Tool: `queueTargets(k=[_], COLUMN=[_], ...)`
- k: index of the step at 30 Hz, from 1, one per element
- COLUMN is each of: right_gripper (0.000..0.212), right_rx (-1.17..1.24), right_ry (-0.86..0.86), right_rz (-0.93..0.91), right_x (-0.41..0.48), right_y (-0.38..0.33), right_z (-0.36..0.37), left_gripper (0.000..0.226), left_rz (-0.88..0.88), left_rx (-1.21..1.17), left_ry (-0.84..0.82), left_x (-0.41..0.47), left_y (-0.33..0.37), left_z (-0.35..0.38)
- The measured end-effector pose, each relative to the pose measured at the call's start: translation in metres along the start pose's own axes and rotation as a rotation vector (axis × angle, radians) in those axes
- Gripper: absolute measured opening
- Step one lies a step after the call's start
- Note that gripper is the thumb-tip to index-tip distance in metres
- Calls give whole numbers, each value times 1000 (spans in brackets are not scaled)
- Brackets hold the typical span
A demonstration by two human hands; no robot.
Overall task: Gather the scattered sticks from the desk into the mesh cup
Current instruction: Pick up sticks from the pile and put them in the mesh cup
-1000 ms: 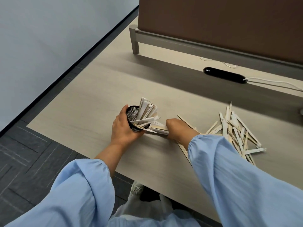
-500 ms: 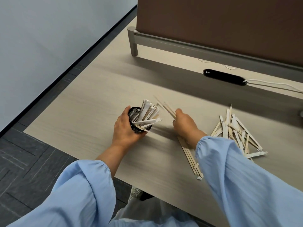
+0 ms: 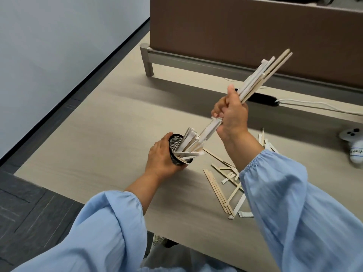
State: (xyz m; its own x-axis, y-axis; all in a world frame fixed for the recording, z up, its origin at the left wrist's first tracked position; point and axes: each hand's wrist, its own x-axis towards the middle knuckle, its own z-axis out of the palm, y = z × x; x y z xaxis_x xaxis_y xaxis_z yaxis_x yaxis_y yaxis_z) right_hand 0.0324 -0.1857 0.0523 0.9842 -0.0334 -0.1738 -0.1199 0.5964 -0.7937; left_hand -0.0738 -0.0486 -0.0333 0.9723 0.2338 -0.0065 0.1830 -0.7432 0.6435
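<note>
Left hand (image 3: 161,160) wrapped around the near side of the black mesh cup (image 3: 176,152), grip closed on its wall, cup tilted to the right and resting on the pale wood-grain worktop (image 3: 102,134). Already crammed with pale sticks (image 3: 189,143) fanning out of the mouth toward the right. Right hand (image 3: 231,114) raised above the worktop, grip fisted tight around a held bundle of sticks (image 3: 261,77), upper ends slanting up and to the far right, lower ends poking out below the fist and reaching down to the cup's mouth, touching or just over the sticks there; cannot tell which. Loose sticks (image 3: 222,185) scattered on the worktop to the right of the cup, partly hidden under the right forearm and its light blue sleeve (image 3: 294,203). At the far edge, a brown partition panel (image 3: 235,32) on a grey frame, with a black oblong grommet (image 3: 263,98) and a white cable (image 3: 314,105) running right. At the right edge, a small white object (image 3: 353,144) with dark dots.
</note>
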Motion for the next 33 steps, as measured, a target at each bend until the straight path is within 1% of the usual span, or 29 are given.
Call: queueTargets(k=[2, 5, 9, 11, 14, 17, 19, 21, 24, 27, 31, 33], right_gripper=[51, 44, 39, 30, 16, 4, 11, 9, 21, 19, 26, 22], right_rx=[-19, -124, -255, -327, -528, -586, -548, -559, -731, -857, -804, -797], right_ry=[-23, -49, -118, -174, -240, -285, -301, -313, -339, -350, -353, -321], right_rz=[-13, -15, 20, 44, 19, -41, -53, -77, -139, -187, -206, -225], right_x=[-3, -9, -22, -29, -36, -40, -40, -40, -38, -37, -40, -39], right_y=[2, 14, 35, 42, 43, 36, 32, 32, 37, 45, 43, 42], right_z=[2, -2, -11, -14, -17, -13, -10, -9, -10, -13, -13, -11], left_gripper=[97, 99, 100, 96, 91, 93, 97, 97, 96, 95, 95, 97], left_rz=[26, 46, -33, -56, -62, -56, -53, -66, -86, -87, -82, -94], left_rx=[-9, -74, -245, -288, -307, -296, -293, -324, -362, -368, -365, -359], left_ry=[-19, -37, 6, 18, 28, 26, 29, 34, 37, 38, 42, 38], left_x=[0, -1, -2, -2, -2, -2, -3, -3, -4, -4, -3, -3], left_y=[9, 20, 27, 29, 32, 31, 29, 28, 26, 24, 21, 20], left_z=[4, 12, 18, 19, 18, 18, 17, 15, 13, 12, 11, 10])
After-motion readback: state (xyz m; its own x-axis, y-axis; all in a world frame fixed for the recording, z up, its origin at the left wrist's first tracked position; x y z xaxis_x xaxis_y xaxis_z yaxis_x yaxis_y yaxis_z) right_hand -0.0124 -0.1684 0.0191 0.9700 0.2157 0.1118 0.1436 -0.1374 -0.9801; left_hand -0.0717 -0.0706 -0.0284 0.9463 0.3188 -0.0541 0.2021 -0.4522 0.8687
